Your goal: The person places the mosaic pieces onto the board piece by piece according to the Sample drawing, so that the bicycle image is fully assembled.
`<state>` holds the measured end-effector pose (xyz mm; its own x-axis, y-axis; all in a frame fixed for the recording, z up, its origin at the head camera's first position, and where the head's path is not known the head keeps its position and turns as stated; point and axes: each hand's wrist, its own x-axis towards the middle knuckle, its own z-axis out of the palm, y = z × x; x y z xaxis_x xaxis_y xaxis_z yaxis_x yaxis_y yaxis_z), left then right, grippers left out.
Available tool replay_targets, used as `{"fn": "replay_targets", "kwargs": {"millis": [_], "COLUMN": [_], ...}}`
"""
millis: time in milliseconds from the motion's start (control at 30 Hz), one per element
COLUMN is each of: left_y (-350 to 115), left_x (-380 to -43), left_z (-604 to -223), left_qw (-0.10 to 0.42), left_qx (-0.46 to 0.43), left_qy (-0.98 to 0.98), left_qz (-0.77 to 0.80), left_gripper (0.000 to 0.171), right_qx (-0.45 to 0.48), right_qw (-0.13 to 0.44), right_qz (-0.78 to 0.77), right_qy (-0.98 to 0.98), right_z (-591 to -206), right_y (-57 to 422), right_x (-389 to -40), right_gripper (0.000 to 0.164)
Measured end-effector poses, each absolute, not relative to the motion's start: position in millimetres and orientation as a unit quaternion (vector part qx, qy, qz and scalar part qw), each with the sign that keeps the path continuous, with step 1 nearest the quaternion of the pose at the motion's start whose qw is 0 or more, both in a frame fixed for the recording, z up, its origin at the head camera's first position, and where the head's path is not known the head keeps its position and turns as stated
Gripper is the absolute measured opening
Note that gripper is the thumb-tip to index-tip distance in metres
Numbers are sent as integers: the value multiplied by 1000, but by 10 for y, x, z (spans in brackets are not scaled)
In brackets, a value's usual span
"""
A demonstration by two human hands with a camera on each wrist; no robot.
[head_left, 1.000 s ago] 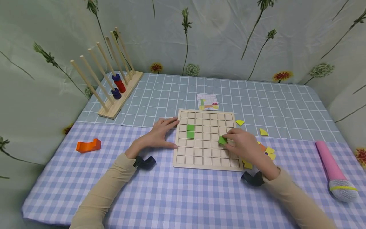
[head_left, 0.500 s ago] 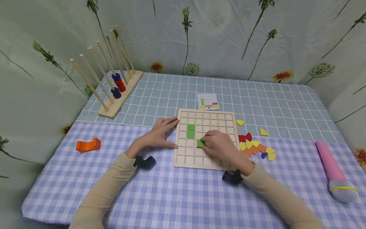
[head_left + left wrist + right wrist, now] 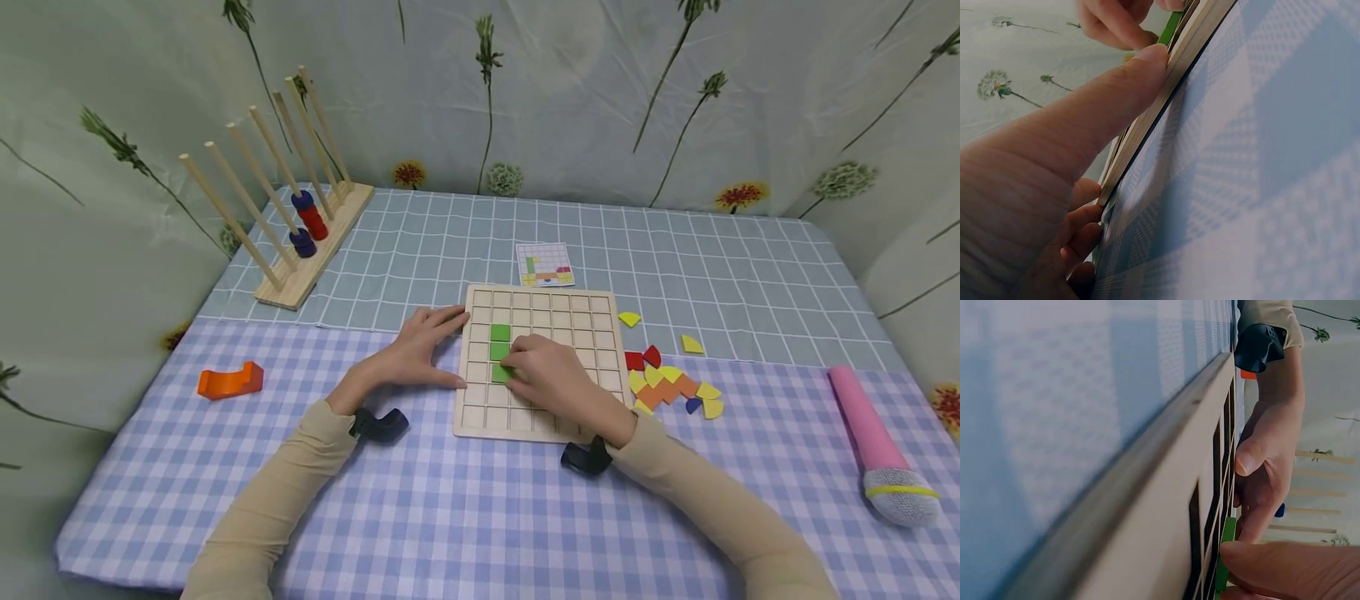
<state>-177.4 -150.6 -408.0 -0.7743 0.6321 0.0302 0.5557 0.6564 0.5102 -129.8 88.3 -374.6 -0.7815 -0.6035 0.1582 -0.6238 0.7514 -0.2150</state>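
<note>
A wooden grid board (image 3: 547,433) lies flat in the middle of the table. Two green squares (image 3: 500,333) sit one below the other in its left part. Directly below them, my right hand (image 3: 555,375) pinches a third green square tile (image 3: 501,374) at the board's surface. Thumb and fingertips meet at that tile (image 3: 1227,532) in the right wrist view, low over the grid. My left hand (image 3: 422,350) rests against the board's left edge with its fingers spread. In the left wrist view its thumb (image 3: 1147,69) lies along the wooden rim.
Right of the board are loose yellow, orange, red and blue pieces (image 3: 667,387). A printed pattern card (image 3: 545,265) lies behind it. A wooden peg rack (image 3: 315,258) stands back left, an orange arched block (image 3: 231,381) at left, a pink toy microphone (image 3: 881,450) at right.
My right hand has carried the green square tile leftward across the board, to just below the two other green squares. My left hand has stayed at the board's left edge.
</note>
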Motion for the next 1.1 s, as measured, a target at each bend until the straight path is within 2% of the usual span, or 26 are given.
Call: {"fn": "replay_targets", "kwargs": {"millis": [267,400,1100], "left_y": [-1493,-1496,-1511], "left_x": [-1774,-1781,-1783], "left_z": [-4071,-4085,-4095], "left_qw": [80,80,79], "left_qx": [328,326,328], "left_qy": [904,906,906], "left_qz": [261,258,256], "left_gripper": [100,100,101], "right_qx": [332,329,224], "right_qw": [27,39,50], "right_qz": [149,154,96], "right_qy": [-931,-931,-969], "right_z": [-3762,-3745,-3644], "right_y": [855,925,1818], "right_x": [-1328,-1333,-1504], "right_gripper": [14,13,19]}}
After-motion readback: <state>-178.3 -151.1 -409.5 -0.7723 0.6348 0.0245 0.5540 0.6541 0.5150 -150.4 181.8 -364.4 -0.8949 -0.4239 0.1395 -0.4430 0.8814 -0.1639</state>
